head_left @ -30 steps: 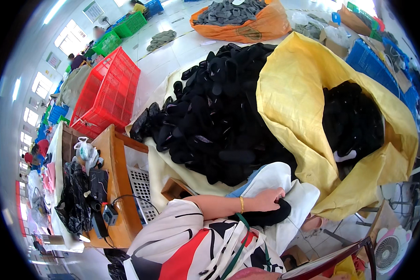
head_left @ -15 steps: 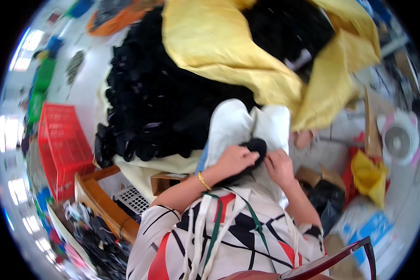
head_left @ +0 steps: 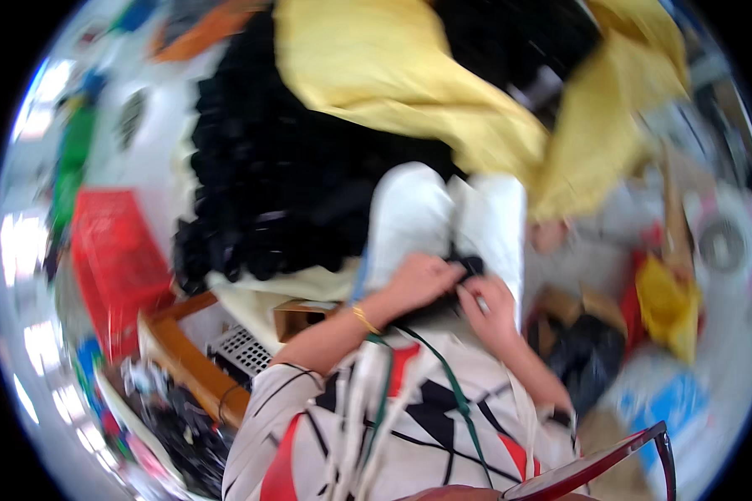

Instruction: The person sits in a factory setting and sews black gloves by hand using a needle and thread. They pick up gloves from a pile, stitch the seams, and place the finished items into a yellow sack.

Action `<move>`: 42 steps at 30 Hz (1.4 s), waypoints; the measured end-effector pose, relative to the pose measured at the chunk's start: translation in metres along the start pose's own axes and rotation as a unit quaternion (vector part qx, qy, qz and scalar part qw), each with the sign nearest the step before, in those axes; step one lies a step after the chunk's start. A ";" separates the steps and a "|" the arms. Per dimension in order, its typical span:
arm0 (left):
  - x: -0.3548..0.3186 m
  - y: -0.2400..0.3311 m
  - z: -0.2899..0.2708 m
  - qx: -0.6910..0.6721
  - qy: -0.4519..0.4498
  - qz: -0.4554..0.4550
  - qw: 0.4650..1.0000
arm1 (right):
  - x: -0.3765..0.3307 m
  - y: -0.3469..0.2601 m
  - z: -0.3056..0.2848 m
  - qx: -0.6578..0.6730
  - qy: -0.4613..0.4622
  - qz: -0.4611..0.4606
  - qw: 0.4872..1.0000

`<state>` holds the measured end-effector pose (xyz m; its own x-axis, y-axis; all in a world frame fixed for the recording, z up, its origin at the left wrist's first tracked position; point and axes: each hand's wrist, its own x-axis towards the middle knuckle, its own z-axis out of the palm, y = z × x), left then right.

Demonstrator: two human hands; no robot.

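Over my lap, on white cloth [head_left: 409, 213] covering my knees, lies a small black soft piece [head_left: 470, 266], apparently fabric. My left hand [head_left: 422, 282], with a gold bracelet at its wrist, has its fingers closed on this piece. At the piece's near right edge, my right hand [head_left: 490, 307] is closed in a pinch; motion blur hides exactly what its fingertips grip. Part of the black piece is covered by my left hand. Beyond my knees spreads a large heap of similar black soft pieces [head_left: 259, 167].
A yellow sack [head_left: 376, 63] lies across the heap, more black stuff in its mouth. To the left stand a red plastic crate [head_left: 117, 250] and a wooden frame [head_left: 188, 359]. On the right are a black bag [head_left: 589, 355], a yellow bag [head_left: 668, 309] and a fan [head_left: 720, 245].
My right hand has moved left and closer to my left hand. The black piece shows less between them. The whole view has shifted slightly and blurred.
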<state>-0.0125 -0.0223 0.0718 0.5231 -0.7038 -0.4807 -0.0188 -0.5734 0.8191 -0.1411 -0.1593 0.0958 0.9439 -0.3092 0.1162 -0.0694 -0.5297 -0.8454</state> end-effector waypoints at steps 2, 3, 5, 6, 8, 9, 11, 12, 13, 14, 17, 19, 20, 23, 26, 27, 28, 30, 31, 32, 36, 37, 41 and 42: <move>-0.001 -0.002 -0.011 0.061 0.010 0.061 0.996 | -0.003 0.001 0.012 0.032 0.023 -0.005 0.999; -0.003 0.001 -0.012 0.023 0.002 0.012 1.000 | -0.008 0.000 0.011 0.011 0.020 0.021 1.000; -0.007 -0.002 -0.022 -0.009 -0.020 -0.016 1.000 | -0.013 0.012 0.020 0.000 0.029 -0.010 1.000; -0.006 -0.012 -0.019 0.008 -0.024 0.005 1.000 | -0.015 0.019 0.024 -0.018 0.035 -0.009 0.999; -0.009 -0.030 -0.012 0.101 0.062 0.040 0.992 | -0.010 0.027 0.034 0.004 0.025 -0.026 0.999; -0.011 -0.030 -0.015 0.124 0.081 0.033 0.988 | -0.008 0.030 0.036 0.003 0.030 -0.020 0.999; -0.023 -0.035 -0.019 0.120 0.060 0.032 0.991 | 0.001 0.029 0.038 0.004 0.004 0.001 1.000; -0.026 -0.036 -0.021 0.119 0.041 0.035 0.991 | 0.005 0.029 0.038 0.002 -0.004 0.018 1.000; -0.028 -0.036 -0.021 0.112 0.054 0.030 0.992 | 0.011 0.030 0.039 -0.007 -0.009 -0.006 1.000; -0.029 -0.035 -0.020 0.107 0.066 0.025 0.992 | 0.016 0.033 0.042 -0.008 -0.016 -0.020 1.000; -0.024 -0.037 -0.012 0.086 0.086 0.018 0.992 | 0.024 0.042 0.042 -0.007 -0.031 -0.035 0.999; -0.018 -0.042 -0.009 0.071 0.087 0.021 0.993 | 0.022 0.042 0.039 0.002 -0.038 -0.016 0.999; -0.016 -0.042 -0.008 0.075 0.086 0.017 0.993 | 0.021 0.043 0.038 -0.008 -0.041 -0.022 0.999; -0.012 -0.043 -0.004 0.084 0.084 0.014 0.993 | 0.016 0.047 0.035 -0.028 -0.043 -0.032 0.998; -0.008 -0.046 0.000 0.079 0.109 0.032 0.990 | 0.015 0.050 0.035 -0.029 -0.031 -0.025 0.999; -0.007 -0.046 0.001 0.071 0.128 0.039 0.988 | 0.015 0.044 0.034 -0.030 -0.028 -0.018 0.999; -0.008 -0.045 0.001 0.064 0.146 0.047 0.986 | 0.016 0.038 0.033 -0.031 -0.025 -0.011 0.999; -0.017 -0.036 0.001 0.030 0.210 0.082 0.974 | 0.014 0.030 0.028 -0.001 -0.024 0.022 0.999; -0.020 -0.027 -0.001 0.008 0.232 0.102 0.967 | 0.015 0.030 0.027 0.015 -0.022 0.036 0.999; -0.019 -0.023 -0.004 -0.014 0.255 0.123 0.959 | 0.010 0.044 0.029 0.082 -0.013 0.106 0.991; -0.009 -0.003 -0.013 -0.208 0.017 -0.050 0.977 | 0.008 0.025 0.022 0.014 -0.014 -0.026 0.999; -0.009 0.002 -0.014 -0.188 -0.005 -0.065 0.980 | 0.008 0.022 0.020 -0.025 -0.028 -0.072 0.997; -0.002 -0.001 -0.008 -0.107 -0.017 -0.070 0.992 | 0.002 0.021 0.027 -0.046 -0.072 -0.121 0.989; 0.000 -0.006 -0.006 -0.121 -0.005 -0.071 0.990 | 0.002 0.021 0.026 -0.053 -0.070 -0.136 0.987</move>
<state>-0.0077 -0.0165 0.0690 0.4976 -0.6285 -0.5978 0.2590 -0.5501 0.7939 -0.1320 -0.1507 0.0647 0.9669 -0.0355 0.2528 0.1674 -0.6594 -0.7329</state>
